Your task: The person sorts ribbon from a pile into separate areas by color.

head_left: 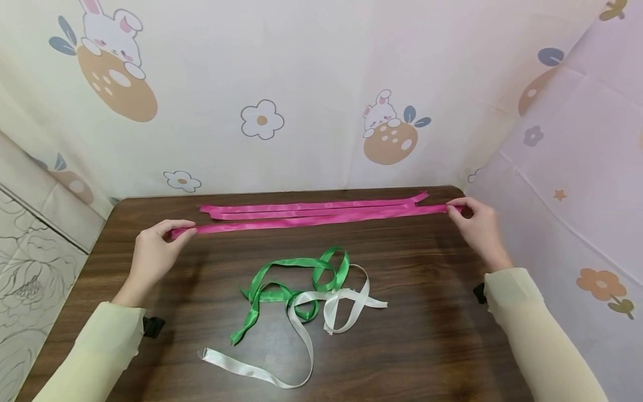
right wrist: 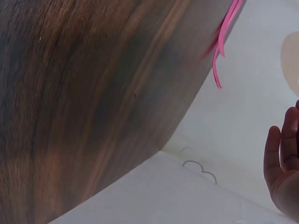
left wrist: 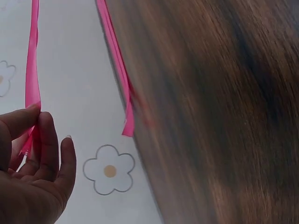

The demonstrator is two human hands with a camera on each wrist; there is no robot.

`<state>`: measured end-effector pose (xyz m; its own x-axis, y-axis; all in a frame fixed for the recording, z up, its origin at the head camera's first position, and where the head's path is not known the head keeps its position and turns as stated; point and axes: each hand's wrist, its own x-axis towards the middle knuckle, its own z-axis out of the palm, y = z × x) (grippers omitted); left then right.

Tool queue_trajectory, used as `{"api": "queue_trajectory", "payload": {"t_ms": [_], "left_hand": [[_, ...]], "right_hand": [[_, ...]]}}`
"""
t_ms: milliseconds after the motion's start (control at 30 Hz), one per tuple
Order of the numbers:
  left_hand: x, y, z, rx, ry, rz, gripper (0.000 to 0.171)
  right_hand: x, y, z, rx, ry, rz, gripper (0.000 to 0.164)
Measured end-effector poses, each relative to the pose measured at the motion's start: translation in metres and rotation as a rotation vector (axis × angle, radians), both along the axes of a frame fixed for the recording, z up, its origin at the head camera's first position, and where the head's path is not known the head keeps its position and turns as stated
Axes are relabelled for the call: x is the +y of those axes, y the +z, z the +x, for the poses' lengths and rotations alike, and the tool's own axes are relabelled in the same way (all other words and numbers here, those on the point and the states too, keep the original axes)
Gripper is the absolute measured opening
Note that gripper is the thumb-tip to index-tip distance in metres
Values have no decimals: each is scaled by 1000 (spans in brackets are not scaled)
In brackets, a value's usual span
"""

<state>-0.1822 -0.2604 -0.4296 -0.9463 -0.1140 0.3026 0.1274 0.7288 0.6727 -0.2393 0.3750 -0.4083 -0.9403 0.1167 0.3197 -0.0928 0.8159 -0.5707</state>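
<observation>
A pink ribbon [head_left: 281, 223] is stretched straight between both hands, a little above the table in the wrist view. My left hand [head_left: 157, 251] pinches its left end between thumb and fingertips, with a short tail showing behind the fingers. At the other end, my right hand [head_left: 477, 229] pinches the ribbon; in the right wrist view only part of this hand [right wrist: 285, 163] shows at the edge. Two more pink strips [head_left: 311, 207] lie side by side along the table's back edge, just behind the held ribbon.
A looped green ribbon [head_left: 288, 262] lies mid-table, tangled with a white ribbon [head_left: 301, 335] whose tail curves toward the front left. Behind the brown wooden table [head_left: 402, 346] hangs a printed curtain [head_left: 311, 67] with rabbits and flowers; another patterned sheet [head_left: 577, 240] borders the right side.
</observation>
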Motion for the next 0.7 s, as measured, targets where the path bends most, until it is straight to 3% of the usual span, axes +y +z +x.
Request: {"api": "queue_trajectory", "payload": {"t_ms": [433, 700], "left_hand": [[-3, -11, -22, -81, -5, -9, 27], [-3, -22, -31, -135, 22, 12, 30]], "right_hand": [[2, -21, -18, -48, -8, 59, 25], [2, -27, -25, -133, -14, 51, 32]]}}
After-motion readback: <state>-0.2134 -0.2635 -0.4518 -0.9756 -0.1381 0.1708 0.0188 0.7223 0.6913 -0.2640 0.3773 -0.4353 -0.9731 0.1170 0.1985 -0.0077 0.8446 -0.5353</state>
